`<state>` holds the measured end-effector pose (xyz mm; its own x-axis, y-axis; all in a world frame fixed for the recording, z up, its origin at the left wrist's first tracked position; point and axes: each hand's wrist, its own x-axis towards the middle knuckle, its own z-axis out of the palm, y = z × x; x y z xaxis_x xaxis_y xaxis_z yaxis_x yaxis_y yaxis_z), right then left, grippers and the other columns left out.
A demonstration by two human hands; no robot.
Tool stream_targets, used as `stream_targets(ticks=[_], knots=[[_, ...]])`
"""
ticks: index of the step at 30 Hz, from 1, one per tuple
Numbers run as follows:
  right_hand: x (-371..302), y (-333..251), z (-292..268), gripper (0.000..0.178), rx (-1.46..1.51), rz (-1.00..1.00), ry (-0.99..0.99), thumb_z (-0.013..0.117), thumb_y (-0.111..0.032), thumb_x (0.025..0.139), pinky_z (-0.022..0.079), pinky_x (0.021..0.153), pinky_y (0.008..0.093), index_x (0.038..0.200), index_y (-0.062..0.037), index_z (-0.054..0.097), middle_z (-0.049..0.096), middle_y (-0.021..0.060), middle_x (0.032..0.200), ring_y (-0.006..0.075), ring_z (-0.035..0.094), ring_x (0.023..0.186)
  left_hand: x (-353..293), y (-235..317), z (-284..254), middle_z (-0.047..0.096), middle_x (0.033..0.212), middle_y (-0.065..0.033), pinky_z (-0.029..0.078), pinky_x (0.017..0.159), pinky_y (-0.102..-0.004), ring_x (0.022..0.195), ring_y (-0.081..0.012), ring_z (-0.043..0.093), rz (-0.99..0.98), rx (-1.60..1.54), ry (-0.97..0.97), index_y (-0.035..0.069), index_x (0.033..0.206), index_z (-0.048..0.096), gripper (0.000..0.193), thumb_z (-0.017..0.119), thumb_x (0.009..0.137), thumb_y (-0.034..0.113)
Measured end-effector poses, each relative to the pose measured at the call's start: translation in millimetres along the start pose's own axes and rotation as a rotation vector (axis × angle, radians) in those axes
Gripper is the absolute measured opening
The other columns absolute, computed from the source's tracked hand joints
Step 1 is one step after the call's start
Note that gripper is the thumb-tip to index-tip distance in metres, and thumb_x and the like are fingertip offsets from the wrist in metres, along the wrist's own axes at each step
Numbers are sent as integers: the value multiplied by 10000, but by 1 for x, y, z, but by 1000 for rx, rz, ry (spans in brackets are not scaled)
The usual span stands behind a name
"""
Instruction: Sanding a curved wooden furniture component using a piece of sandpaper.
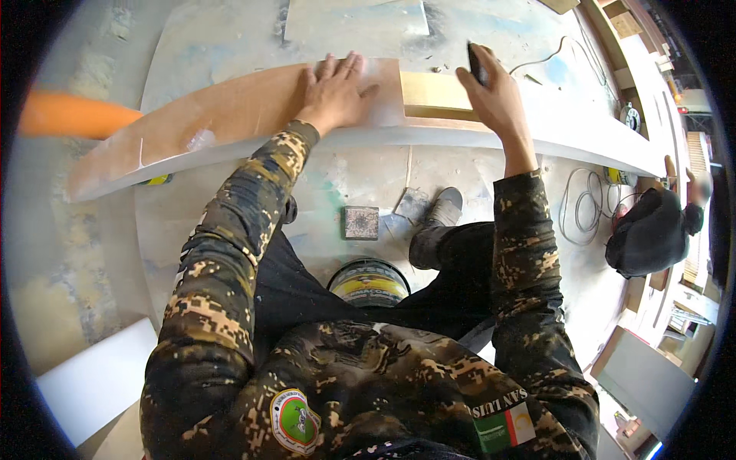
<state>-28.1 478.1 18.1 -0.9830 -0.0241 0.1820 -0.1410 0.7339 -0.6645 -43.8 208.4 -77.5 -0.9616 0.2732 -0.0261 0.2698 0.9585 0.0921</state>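
Note:
A long wooden board (230, 100) lies across in front of me, brown on its left part and whitish toward the right. My left hand (337, 90) is flat on the brown part, fingers spread, holding nothing. A pale yellow recessed strip (437, 90) begins just to the right of that hand. Over the strip's right end, my right hand (498, 92) is closed around a thin dark piece (477, 64). The fingers cover much of this piece, so its kind cannot be made out.
Below the board are a square speckled block (361, 223), a grey square pad (412, 203) and a bucket (369, 285) between my legs. A coiled cable (586, 207) lies at right, near a crouching person (652, 230). A blurred orange object (77, 115) reaches in from the left.

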Motion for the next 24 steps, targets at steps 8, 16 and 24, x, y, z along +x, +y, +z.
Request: stream_targets(ticks=[8, 16, 24], knots=[[-19, -5, 50, 539, -368, -278, -334, 618, -292, 884, 400, 1085, 514, 1377, -81, 562, 530, 162, 1453, 441, 545, 1251, -15, 13, -19, 217, 1660, -46, 126, 1157, -713, 1521, -378, 157, 108, 39, -153, 122, 1588, 235, 870, 462, 939, 656], [-32, -32, 109, 555, -535, -369, -343, 550, -285, 922, 386, 1017, 557, 1427, -58, 518, 519, 79, 1485, 512, 456, 1240, -21, -61, -31, 88, 1686, -14, 191, 1040, -840, 1524, -436, 7, -146, -13, -282, 122, 1606, 141, 1218, 684, 717, 755], [2, -37, 170, 507, -646, -437, -62, 514, -290, 935, 387, 929, 650, 1369, -30, 550, 530, 156, 1449, 526, 503, 1136, -29, -53, -48, 40, 1691, -47, 178, 1027, -850, 1513, -474, 1, -181, -89, -357, 95, 1603, 118, 1108, 722, 761, 488]])
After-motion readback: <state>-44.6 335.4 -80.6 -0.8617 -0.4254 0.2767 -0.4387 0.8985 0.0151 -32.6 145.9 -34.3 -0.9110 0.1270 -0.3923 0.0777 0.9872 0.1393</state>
